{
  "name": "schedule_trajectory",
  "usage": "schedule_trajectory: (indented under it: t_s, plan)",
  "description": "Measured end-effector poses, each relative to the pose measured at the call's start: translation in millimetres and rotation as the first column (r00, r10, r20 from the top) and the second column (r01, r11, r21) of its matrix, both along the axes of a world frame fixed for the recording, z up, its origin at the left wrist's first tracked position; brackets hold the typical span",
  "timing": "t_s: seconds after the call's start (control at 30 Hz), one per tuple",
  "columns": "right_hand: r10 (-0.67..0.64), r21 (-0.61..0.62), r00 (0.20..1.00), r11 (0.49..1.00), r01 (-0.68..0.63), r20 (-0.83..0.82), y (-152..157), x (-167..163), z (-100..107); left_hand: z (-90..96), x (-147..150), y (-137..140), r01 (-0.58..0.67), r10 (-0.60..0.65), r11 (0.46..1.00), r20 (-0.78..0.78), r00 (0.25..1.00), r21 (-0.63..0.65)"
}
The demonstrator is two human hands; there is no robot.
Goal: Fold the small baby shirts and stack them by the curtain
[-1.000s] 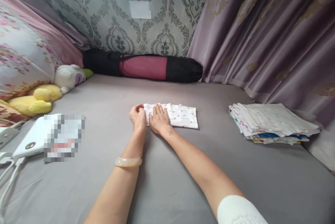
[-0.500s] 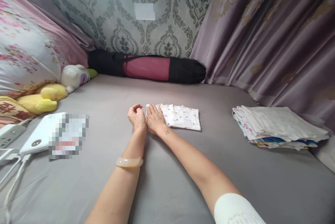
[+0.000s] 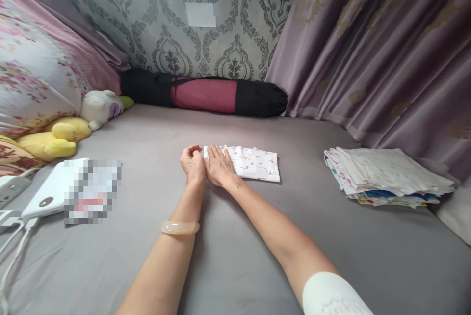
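Observation:
A folded white cloth (image 3: 257, 164) with small coloured prints lies flat on the grey bed sheet in the middle of the head view. Palm down, my right hand (image 3: 220, 167) rests on the cloth's left part with its fingers stretched out. Beside it, at the cloth's left edge, my left hand (image 3: 192, 164) stands on its side with the fingers curled in. Whatever those curled fingers may hold is hidden. Both hands touch or nearly touch at the heels. A pale bangle (image 3: 180, 227) circles my left wrist.
A stack of folded cloths (image 3: 393, 172) lies on the right. On the left are a white power bank (image 3: 55, 190) with cables, a blurred-out packet (image 3: 95, 192) and plush toys (image 3: 99, 108). A long black and maroon bag (image 3: 204, 94) lies along the wall, near the curtain (image 3: 368, 60).
The view has shifted slightly, moving everything a little to the left. Both hands stay at the cloth's left end, almost unmoved.

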State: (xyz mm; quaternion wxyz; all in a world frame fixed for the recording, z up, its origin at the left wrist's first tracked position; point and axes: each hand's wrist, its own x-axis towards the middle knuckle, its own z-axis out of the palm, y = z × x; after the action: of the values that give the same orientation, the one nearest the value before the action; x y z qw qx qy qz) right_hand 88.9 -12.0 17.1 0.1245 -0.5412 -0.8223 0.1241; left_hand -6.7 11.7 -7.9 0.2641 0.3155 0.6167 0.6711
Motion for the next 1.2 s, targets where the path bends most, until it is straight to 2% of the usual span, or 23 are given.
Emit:
schedule_trajectory:
  t_s: [0.1,0.17,0.27,0.37,0.47,0.53,0.9,1.2]
  plan:
    - [-0.056,0.055,0.998,0.997,0.055,0.013,-2.8,17.3,1.6,3.0,7.5,-4.1,0.097,-0.097,0.995,-0.192,0.977,-0.009]
    - [-0.075,0.064,0.997,0.995,0.073,0.035,-4.8,30.6,1.1,3.3,15.2,-8.3,0.199,-0.201,0.979,-0.354,0.913,-0.044]
    - [-0.089,0.056,0.994,0.995,0.086,0.065,-6.7,47.5,-0.4,-0.8,26.1,-13.5,0.370,-0.362,0.922,-0.587,0.724,-0.112]
    - [-0.101,0.059,0.992,0.994,0.096,0.079,-7.4,57.8,-2.4,-8.0,30.8,-14.7,0.467,-0.431,0.866,-0.738,0.519,-0.177]
    - [-0.102,0.067,0.992,0.993,0.097,0.069,-7.8,62.2,-5.1,-13.2,29.6,-12.8,0.498,-0.452,0.835,-0.807,0.381,-0.233]
    - [-0.105,0.059,0.993,0.993,0.102,0.057,-8.2,63.1,-6.6,-14.7,28.0,-11.4,0.507,-0.451,0.824,-0.834,0.318,-0.252]
    - [-0.112,0.008,0.994,0.994,0.112,0.000,-8.3,68.0,-3.7,-11.9,27.5,-13.3,0.489,-0.476,0.808,-0.853,0.215,-0.327]
    - [-0.231,0.046,0.972,0.972,0.229,0.039,-16.9,93.5,-2.6,-2.2,39.8,-28.0,0.353,-0.541,0.808,-0.831,0.127,-0.472]
